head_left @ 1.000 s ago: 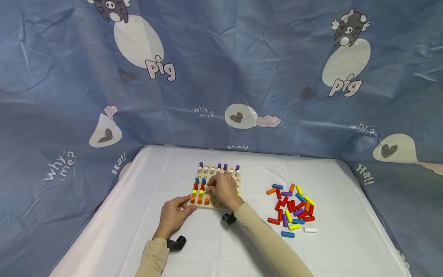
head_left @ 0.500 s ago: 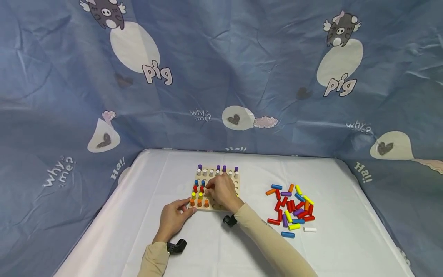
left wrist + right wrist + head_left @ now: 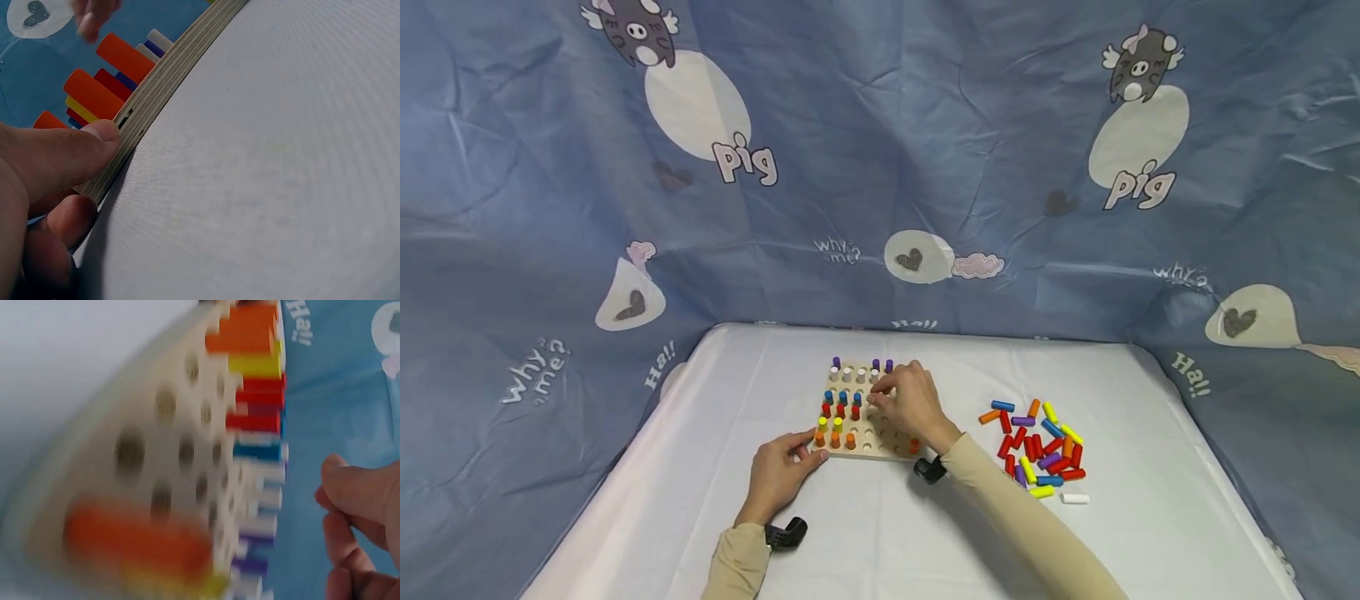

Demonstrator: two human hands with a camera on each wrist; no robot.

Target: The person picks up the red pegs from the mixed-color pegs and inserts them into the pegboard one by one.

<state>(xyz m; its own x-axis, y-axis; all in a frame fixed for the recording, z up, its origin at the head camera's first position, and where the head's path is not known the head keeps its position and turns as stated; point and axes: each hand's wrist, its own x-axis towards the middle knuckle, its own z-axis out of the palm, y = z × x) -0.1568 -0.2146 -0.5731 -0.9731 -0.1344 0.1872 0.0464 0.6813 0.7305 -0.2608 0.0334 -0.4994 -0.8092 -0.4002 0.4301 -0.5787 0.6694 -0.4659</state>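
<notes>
A wooden pegboard [image 3: 868, 452] lies on the table with coloured pegs upright in its rows of holes. My left hand [image 3: 777, 475] grips its near left corner; in the left wrist view the thumb [image 3: 94, 140] lies against the edge and fingers are curled below. My right hand [image 3: 913, 402] is above the board's right part, loosely curled; no peg shows between its thumb and fingers in the right wrist view. A red peg [image 3: 855, 412] and a blue peg [image 3: 857, 400] stand left of it. It hides part of the far right rows.
Many loose pegs, including a red peg [image 3: 1073, 474] and a white peg [image 3: 1075, 499], lie scattered on the white table [image 3: 865, 533] right of the board. A printed blue cloth [image 3: 820, 183] hangs behind and around the table.
My right hand was down among the red and blue pegs; it has moved right, away from a red peg that now stands third in its row. My left hand keeps its grip.
</notes>
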